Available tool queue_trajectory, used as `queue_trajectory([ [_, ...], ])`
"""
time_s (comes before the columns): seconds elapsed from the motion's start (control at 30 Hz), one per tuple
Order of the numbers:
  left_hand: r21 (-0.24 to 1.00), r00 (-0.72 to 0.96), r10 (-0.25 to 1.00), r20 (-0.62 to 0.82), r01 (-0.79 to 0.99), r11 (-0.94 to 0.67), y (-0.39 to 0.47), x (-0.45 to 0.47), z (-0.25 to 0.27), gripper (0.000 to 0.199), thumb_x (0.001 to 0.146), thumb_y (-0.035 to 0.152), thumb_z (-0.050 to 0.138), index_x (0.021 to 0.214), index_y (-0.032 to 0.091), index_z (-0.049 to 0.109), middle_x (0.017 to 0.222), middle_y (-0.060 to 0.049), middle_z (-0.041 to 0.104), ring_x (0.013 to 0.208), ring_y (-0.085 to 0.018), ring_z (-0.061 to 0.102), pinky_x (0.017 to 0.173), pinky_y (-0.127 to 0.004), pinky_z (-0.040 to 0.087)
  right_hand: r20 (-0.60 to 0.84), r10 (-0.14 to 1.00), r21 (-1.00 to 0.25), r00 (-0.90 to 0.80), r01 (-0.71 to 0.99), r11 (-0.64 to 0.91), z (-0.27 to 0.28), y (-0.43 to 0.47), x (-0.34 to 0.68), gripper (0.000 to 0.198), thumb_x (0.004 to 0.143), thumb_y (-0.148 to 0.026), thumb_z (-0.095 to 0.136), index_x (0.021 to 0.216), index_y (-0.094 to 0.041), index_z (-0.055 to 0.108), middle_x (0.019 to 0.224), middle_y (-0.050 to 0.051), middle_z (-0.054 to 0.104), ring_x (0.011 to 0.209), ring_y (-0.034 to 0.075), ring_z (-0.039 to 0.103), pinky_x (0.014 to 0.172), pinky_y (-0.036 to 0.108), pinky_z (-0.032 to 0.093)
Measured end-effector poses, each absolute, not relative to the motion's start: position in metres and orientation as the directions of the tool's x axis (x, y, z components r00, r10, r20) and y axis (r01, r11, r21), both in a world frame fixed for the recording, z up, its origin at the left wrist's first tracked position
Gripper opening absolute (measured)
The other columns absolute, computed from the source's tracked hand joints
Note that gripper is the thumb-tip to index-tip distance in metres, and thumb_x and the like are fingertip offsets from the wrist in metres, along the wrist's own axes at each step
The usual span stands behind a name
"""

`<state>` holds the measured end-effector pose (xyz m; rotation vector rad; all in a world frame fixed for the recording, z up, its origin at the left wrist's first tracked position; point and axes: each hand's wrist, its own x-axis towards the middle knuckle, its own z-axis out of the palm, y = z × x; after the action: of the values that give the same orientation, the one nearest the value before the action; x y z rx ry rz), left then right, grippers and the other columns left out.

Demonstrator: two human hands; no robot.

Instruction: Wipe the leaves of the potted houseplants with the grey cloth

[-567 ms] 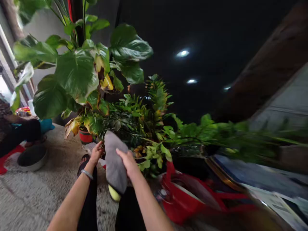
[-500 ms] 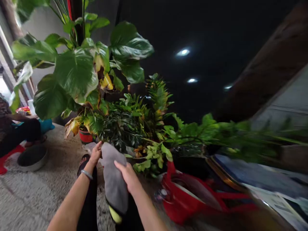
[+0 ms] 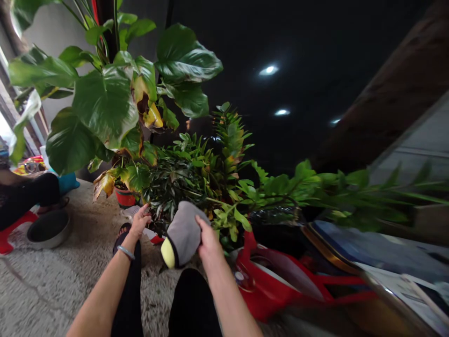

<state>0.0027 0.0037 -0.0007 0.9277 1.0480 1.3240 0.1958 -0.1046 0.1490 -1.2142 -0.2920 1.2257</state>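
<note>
My right hand grips a soft grey cloth by its right edge, thumb on top. The cloth is folded over, with black trim and a yellow underside showing at its lower left. To the left, my left hand, a grey bangle on its wrist, is raised apart from the cloth. Its index finger points forward and the other fingers are loosely bent, with nothing visible in them. Just beyond it are dark-leaved plants and a red pot.
A large-leaved plant rises at the left. On the floor stands a grey basin, near a seated person. A red bag is at my right, beside stacked flat items. My knees are below.
My right hand has shifted right and the cloth has swung away from my left hand, now folded shorter with its yellow side at the left. My left hand stays nearly in place.
</note>
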Motion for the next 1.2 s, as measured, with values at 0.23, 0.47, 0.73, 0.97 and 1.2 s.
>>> queue_trajectory([
  [0.23, 0.961, -0.015, 0.998, -0.058, -0.270, 0.051, 0.006, 0.002, -0.001, 0.082, 0.059, 0.019, 0.073, 0.139, 0.009, 0.056, 0.080, -0.003, 0.066, 0.068, -0.013, 0.057, 0.065, -0.025, 0.049, -0.218, 0.832, -0.923, 0.511, -0.384, -0.006, 0.179, -0.161, 0.204, 0.050, 0.053, -0.045, 0.083, 0.092, -0.015, 0.073, 0.091, 0.010, 0.079, 0.096, 0.034, 0.073, 0.085, 0.043, 0.058],
  [0.47, 0.952, -0.037, 0.998, -0.060, -0.302, 0.046, 0.006, 0.005, -0.001, 0.079, 0.059, 0.022, 0.077, 0.136, 0.011, 0.061, 0.085, -0.006, 0.070, 0.072, -0.015, 0.061, 0.067, -0.026, 0.050, -0.295, 0.799, -0.836, 0.524, -0.547, 0.050, 0.177, -0.081, 0.198, 0.026, 0.055, -0.031, 0.075, 0.077, -0.018, 0.070, 0.079, 0.006, 0.078, 0.090, 0.028, 0.072, 0.079, 0.036, 0.059],
  [0.73, 0.923, 0.071, 0.993, -0.097, -0.367, 0.117, 0.000, 0.005, 0.005, 0.036, 0.055, 0.020, 0.078, 0.090, 0.015, 0.075, 0.112, -0.011, 0.069, 0.083, -0.019, 0.065, 0.068, -0.028, 0.052, -0.439, 0.868, -0.865, 0.234, -0.373, -0.337, 0.122, -0.192, 0.186, 0.044, 0.051, -0.044, 0.084, 0.083, -0.016, 0.074, 0.077, 0.008, 0.079, 0.080, 0.031, 0.074, 0.072, 0.039, 0.057],
  [0.97, 0.915, 0.240, 0.960, -0.142, -0.339, 0.220, -0.014, 0.013, 0.011, 0.053, 0.059, 0.019, 0.078, 0.111, 0.015, 0.073, 0.091, -0.009, 0.072, 0.081, -0.020, 0.067, 0.073, -0.030, 0.052, -0.176, 0.819, -0.890, 0.547, -0.444, 0.106, 0.179, -0.101, 0.216, 0.036, 0.053, -0.036, 0.079, 0.083, -0.019, 0.072, 0.082, 0.003, 0.079, 0.088, 0.025, 0.072, 0.078, 0.033, 0.057],
  [1.2, 0.919, 0.277, 0.951, -0.135, -0.323, 0.225, -0.011, 0.023, 0.009, 0.052, 0.058, 0.021, 0.076, 0.110, 0.014, 0.073, 0.077, -0.004, 0.070, 0.067, -0.016, 0.062, 0.065, -0.026, 0.046, -0.309, 0.918, -0.904, 0.247, -0.378, -0.202, 0.125, -0.159, 0.184, 0.037, 0.054, -0.038, 0.083, 0.081, -0.015, 0.075, 0.075, 0.007, 0.078, 0.078, 0.028, 0.074, 0.072, 0.036, 0.058],
])
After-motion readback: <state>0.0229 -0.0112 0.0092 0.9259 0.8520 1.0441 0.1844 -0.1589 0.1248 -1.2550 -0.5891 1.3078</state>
